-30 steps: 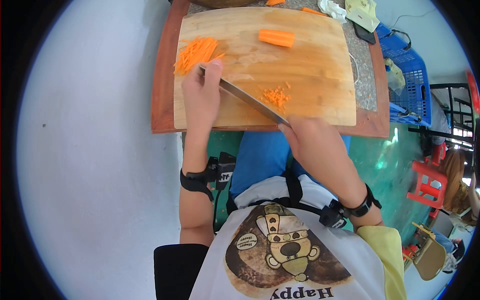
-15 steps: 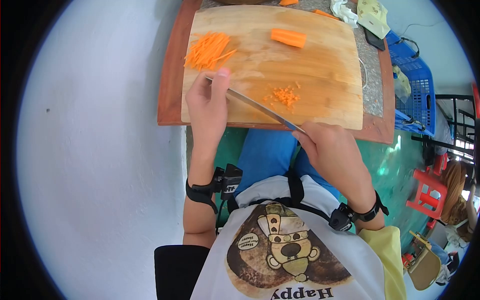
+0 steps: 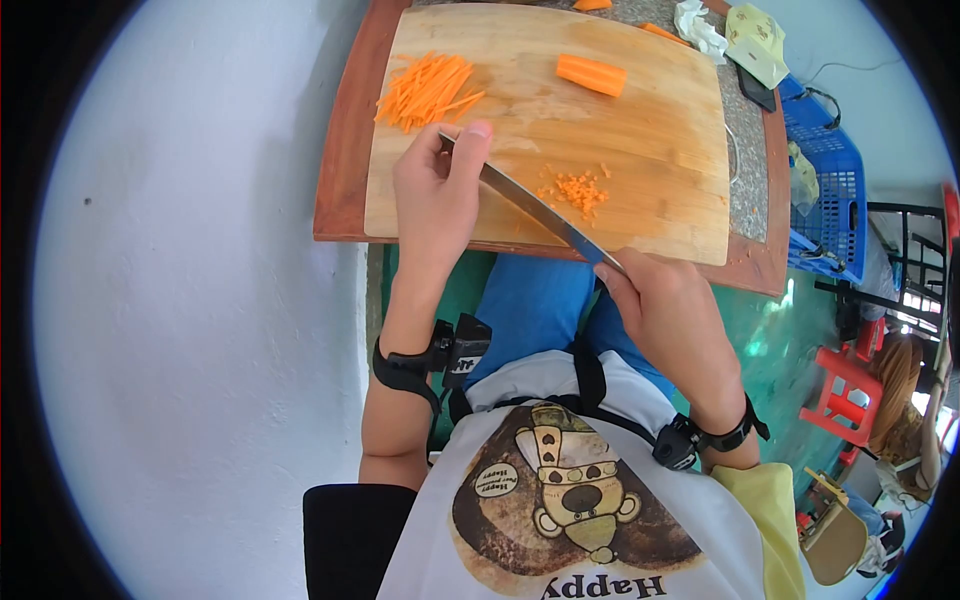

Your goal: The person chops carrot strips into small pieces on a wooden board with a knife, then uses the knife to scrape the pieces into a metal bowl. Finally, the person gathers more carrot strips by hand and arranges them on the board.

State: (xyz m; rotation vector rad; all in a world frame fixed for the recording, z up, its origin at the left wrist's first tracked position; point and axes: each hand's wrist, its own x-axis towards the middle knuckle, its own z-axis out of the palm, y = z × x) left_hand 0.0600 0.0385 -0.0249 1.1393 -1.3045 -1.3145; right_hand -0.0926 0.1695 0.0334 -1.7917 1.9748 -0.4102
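Observation:
A kitchen knife (image 3: pixel 540 212) slants over the near part of the wooden cutting board (image 3: pixel 660 150). My right hand (image 3: pixel 675 315) is wrapped round its handle. Near the blade's far end, my left hand (image 3: pixel 440 190) is closed, thumb and fingers pinching the blade. Just beyond the blade lies a small heap of diced carrot (image 3: pixel 580 192). A pile of carrot strips (image 3: pixel 428 88) rests at the board's far left, past my left hand. Farther back on the board is a cut carrot piece (image 3: pixel 592 75).
The board lies on a wood-rimmed table (image 3: pixel 340 190) beside a pale wall. Carrot scraps (image 3: pixel 592 4), crumpled tissue (image 3: pixel 700 32) and a phone (image 3: pixel 756 88) lie behind it. To the right are a blue basket (image 3: pixel 835 180), a red stool (image 3: pixel 842 395) and part of another person (image 3: pixel 898 385).
My left hand has moved a little to the right, still pinching the blade. The knife's angle is slightly steeper. The carrot heaps look the same, and the whole view has shifted slightly.

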